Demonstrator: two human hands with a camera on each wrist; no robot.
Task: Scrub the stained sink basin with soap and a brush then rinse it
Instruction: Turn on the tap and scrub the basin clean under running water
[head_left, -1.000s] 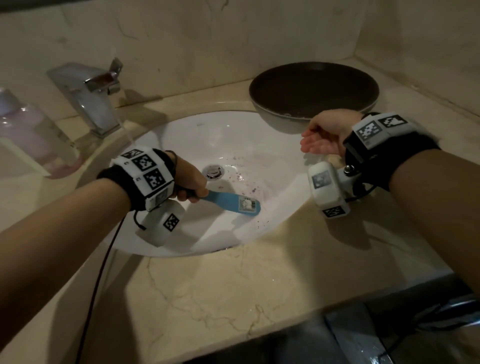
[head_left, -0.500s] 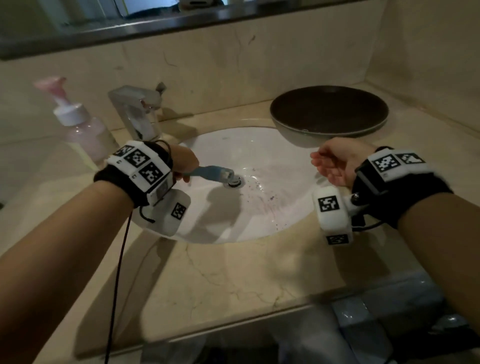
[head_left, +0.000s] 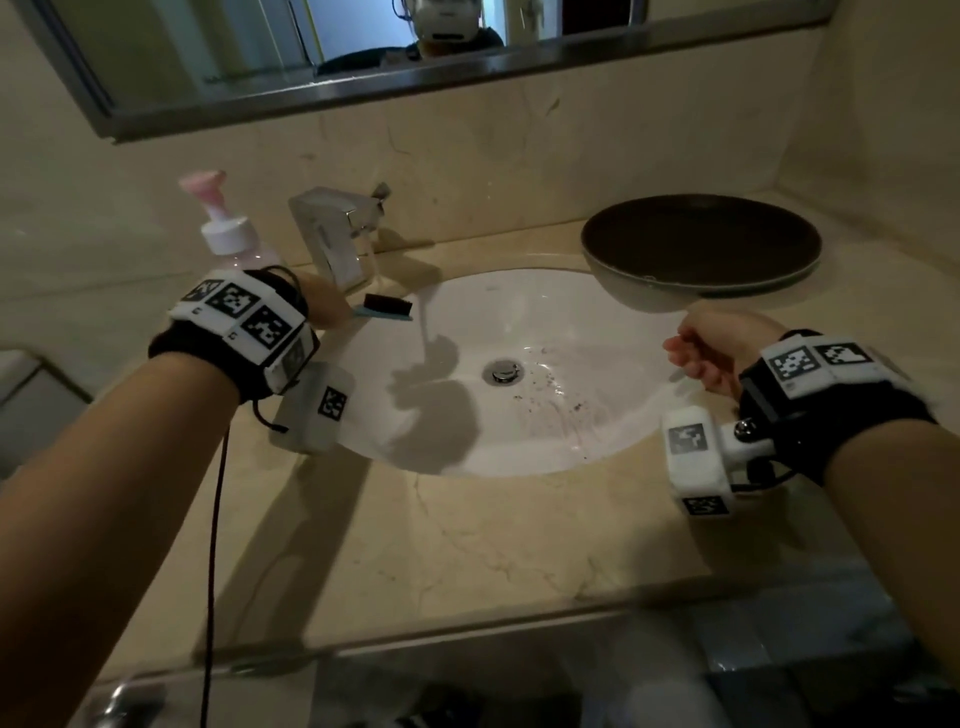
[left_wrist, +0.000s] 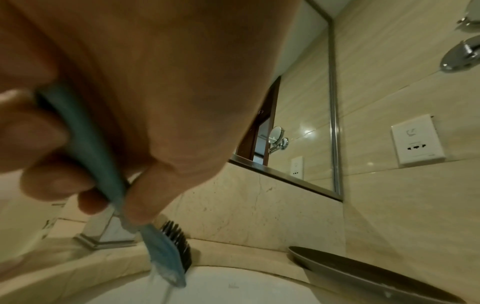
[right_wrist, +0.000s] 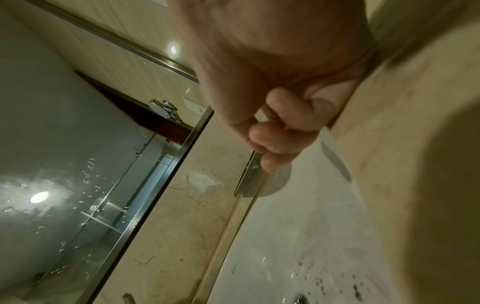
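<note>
The brush (head_left: 387, 310) has been lifted out of the sink basin (head_left: 519, 322): a second ago its head lay low in the bowl beside the drain (head_left: 502, 372), and it is now raised to the back-left rim, just below the faucet (head_left: 337, 244), whose stream falls past the brush tip. The left hand (head_left: 322, 306) remains the working grip, fingers curled around the blue handle, as the left wrist view confirms for the brush (left_wrist: 166, 253). The long axis of the brush lies roughly level, running left to right across the head view, head pointing toward the centre of the basin, dark bristles turned upward and away from the porcelain. The right hand (head_left: 719, 348) has stayed beside the right rim, holding nothing, fingers loosely curled, just in front of the dark bowl (head_left: 701, 244) on the desk (head_left: 493, 545). Dark specks and a faint pinkish smear are still present right of the drain. Judgement: the brush is being wetted or rinsed, not scrubbing; the stain is not yet cleared. The soap bottle (head_left: 228, 234) stands untouched behind the left wrist.
</note>
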